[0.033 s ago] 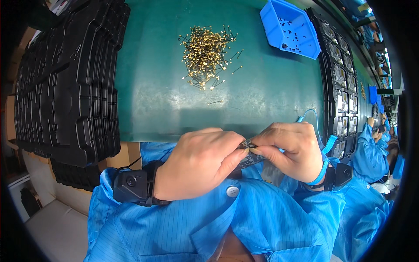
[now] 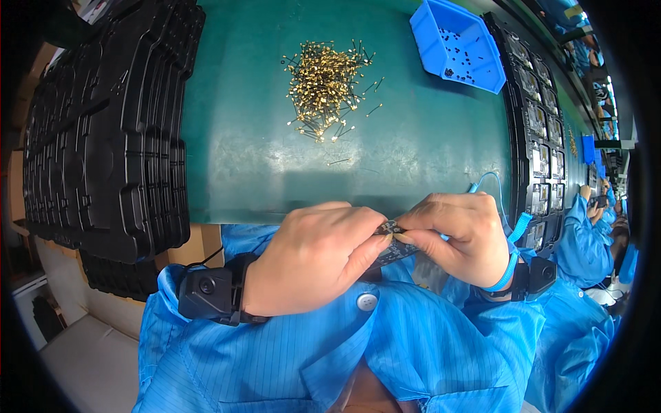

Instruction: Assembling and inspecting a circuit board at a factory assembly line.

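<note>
Close in front of my chest, at the table's near edge, both hands meet over a small dark circuit board [image 2: 394,255]. My left hand [image 2: 313,251] is closed, gripping the board between thumb and fingers. Thumb and forefinger of my right hand [image 2: 465,234] are pinched together at the board's upper end. Whatever lies between those right fingertips is too small and covered to make out. Beyond my hands, a heap of short black cables with gold-coloured ends [image 2: 323,86] lies on the green table [image 2: 248,158].
Stacked black plastic trays [image 2: 103,131] stand high on the left. A blue bin [image 2: 458,45] with small dark pieces sits at the far right. Next to it, a black tray [image 2: 540,148] holds boards in rows. A co-worker in a blue sleeve [image 2: 585,241] sits further right.
</note>
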`<action>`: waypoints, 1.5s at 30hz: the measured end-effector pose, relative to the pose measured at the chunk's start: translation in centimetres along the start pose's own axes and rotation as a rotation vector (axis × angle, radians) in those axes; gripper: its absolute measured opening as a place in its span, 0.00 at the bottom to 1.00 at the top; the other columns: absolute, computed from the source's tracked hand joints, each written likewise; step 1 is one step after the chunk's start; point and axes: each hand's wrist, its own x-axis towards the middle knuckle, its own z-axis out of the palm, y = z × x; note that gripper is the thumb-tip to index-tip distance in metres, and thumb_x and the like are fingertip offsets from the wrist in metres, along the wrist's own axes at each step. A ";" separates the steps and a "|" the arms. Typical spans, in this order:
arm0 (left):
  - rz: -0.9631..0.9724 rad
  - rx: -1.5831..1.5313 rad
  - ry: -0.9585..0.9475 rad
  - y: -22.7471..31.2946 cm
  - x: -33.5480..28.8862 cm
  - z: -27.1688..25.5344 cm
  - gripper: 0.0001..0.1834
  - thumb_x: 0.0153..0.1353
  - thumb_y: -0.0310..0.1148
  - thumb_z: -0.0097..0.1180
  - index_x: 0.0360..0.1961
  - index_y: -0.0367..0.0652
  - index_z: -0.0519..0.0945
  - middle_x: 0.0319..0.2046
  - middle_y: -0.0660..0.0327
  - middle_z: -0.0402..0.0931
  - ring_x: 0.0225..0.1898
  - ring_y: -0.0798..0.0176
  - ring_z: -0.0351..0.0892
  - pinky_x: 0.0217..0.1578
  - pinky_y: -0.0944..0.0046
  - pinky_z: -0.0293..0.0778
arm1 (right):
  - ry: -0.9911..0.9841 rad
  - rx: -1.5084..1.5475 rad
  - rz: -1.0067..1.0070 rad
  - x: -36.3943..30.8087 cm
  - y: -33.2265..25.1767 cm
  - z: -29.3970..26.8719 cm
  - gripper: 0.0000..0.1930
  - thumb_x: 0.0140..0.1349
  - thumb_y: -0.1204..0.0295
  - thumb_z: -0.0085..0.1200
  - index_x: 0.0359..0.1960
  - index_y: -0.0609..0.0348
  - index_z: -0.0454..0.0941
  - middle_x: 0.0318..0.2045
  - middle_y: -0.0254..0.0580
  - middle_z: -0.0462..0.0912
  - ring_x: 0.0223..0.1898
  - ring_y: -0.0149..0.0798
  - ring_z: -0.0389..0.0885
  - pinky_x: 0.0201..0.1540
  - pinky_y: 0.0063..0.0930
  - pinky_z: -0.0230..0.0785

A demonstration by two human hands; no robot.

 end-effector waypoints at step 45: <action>-0.008 -0.103 -0.034 -0.2 -0.4 -0.2 0.07 0.53 0.29 0.50 0.27 0.35 0.74 0.20 0.55 0.73 0.21 0.54 0.73 0.23 0.62 0.67 | -0.026 0.115 0.039 0.2 -0.3 -0.1 0.05 0.46 0.78 0.55 0.26 0.62 0.77 0.21 0.44 0.76 0.23 0.45 0.76 0.25 0.30 0.68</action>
